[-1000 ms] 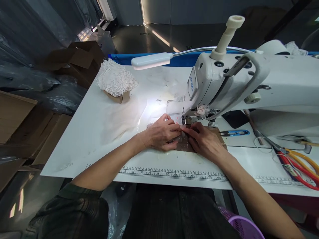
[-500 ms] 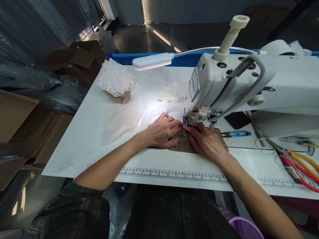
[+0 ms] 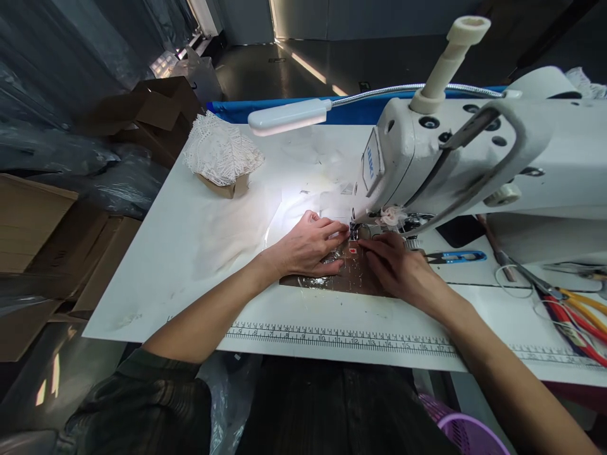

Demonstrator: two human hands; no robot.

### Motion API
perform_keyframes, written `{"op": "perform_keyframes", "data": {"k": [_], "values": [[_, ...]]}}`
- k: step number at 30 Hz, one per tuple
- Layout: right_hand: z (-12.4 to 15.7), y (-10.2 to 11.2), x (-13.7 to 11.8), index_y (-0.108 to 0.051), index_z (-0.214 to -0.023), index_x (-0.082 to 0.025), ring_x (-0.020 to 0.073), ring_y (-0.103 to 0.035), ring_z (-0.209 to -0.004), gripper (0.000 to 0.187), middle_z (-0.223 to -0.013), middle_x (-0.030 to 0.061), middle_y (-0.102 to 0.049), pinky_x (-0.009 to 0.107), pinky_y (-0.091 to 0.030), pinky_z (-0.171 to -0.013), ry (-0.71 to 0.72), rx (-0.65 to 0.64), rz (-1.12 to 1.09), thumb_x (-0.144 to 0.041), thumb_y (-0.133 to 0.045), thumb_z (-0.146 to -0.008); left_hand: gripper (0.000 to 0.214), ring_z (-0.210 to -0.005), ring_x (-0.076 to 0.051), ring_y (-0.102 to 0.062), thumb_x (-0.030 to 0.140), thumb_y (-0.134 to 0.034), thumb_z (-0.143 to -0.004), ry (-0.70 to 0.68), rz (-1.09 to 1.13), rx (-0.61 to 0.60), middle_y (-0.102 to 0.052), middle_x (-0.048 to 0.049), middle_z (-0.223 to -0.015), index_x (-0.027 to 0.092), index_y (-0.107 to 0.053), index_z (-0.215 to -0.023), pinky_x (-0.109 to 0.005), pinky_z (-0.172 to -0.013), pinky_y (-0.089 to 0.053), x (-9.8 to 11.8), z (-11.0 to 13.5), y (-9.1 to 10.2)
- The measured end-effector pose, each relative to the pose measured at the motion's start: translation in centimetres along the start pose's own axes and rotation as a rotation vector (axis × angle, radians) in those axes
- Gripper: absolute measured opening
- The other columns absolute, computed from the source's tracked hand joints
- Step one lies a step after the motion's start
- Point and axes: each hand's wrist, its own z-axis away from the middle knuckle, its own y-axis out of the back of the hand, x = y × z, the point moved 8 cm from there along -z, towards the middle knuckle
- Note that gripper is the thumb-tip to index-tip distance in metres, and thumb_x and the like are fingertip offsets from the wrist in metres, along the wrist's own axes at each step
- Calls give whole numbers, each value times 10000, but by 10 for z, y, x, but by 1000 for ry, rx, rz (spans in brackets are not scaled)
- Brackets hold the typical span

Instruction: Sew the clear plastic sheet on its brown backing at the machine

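My left hand lies palm down, fingers stretched toward the presser foot of a white sewing machine, its thumb spread onto the brown plate. White sheer fabric lies under and behind these fingers. On the other side of the foot, my right hand rests low, its forefinger stretched to the needle area and its thumb apart. Between the hands a small white tag with a red mark shows on the plate. Fabric directly beneath the fingertips is hidden.
White lace pieces sit at the back left of the table. Blue thread snips lie right of my right hand, with scissors farther right. A lamp hangs above. A printed ruler runs along the front edge.
My right hand has shifted slightly right, away from the presser foot, and the small red-marked tag shows more clearly. My left hand stays nearly in place. The view has shifted slightly.
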Motion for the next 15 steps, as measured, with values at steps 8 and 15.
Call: {"op": "perform_keyframes", "data": {"k": [8,15], "values": [[-11,-4,52,-660,-872,-208,229,-647,-686,333,-764,63,-663,372,-552,-633,-238,-25,-348,-447,-440,-941,487,-922,-230,-525,485,-410,-939,10,-34,-26,-549,-135,-1224,124,-548,-1236,-382,-778,-336,-3,-1,-2],[-9,0,45,-645,-871,-208,226,-649,-683,305,-771,62,-658,354,-556,-592,-209,17,-293,-502,-563,-871,480,-961,-239,-523,485,-397,-950,26,-40,-24,-532,-139,-1228,133,-533,-1247,-378,-780,-336,-3,0,-2]]}}
